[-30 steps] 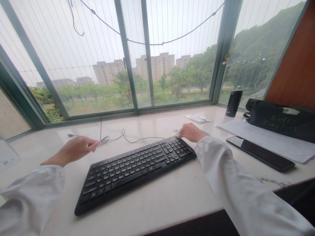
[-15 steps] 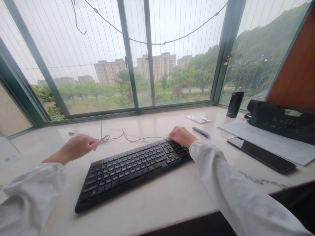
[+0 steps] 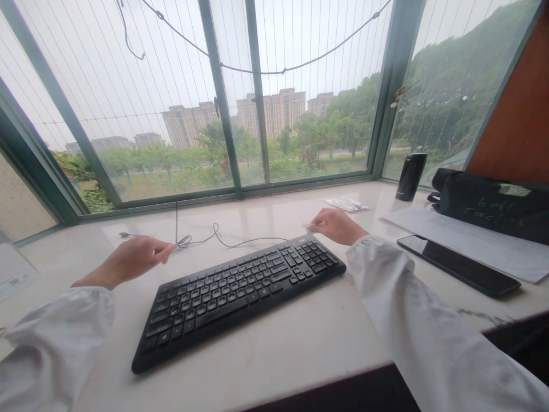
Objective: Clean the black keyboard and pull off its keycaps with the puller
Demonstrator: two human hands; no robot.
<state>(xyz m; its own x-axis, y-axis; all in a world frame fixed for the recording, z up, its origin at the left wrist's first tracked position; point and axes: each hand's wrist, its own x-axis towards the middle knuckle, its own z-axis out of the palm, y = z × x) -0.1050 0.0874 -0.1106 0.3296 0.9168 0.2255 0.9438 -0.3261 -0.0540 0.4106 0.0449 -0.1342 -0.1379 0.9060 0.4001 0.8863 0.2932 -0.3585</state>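
Our left hand [image 3: 135, 257] is pinched at the tips of thumb and forefinger, on or right against the looped part of the thin cable [image 3: 234, 246]; the exact contact is too small to make out. Our right hand [image 3: 338, 226] pinches a small pale scrap [image 3: 307, 226], perhaps a wipe, just beyond the far right corner of the keyboard [image 3: 240, 286].

Position: the keyboard lies flat on the bench [image 3: 266, 355], keys up and askew, between our hands and nearer to us than both. The cable runs from behind its far edge to the loops by our left fingertips.

Handling, our estimate: keyboard light for its length, stiff, smooth plastic, apt to slide if pushed. Best held by the two short ends, clear of the keys. Cable soft and springy, no good for lifting; grip it close to the loops and avoid tugging. Scrap thin and limp, so a fingertip pinch suits it.

Surroundings: right of our right hand, a phone [image 3: 458, 266] beside paper sheets [image 3: 467, 234], with a dark bag [image 3: 493, 206] behind; beyond that hand, a flat packet [image 3: 346, 203] and an upright black bottle [image 3: 412, 177].
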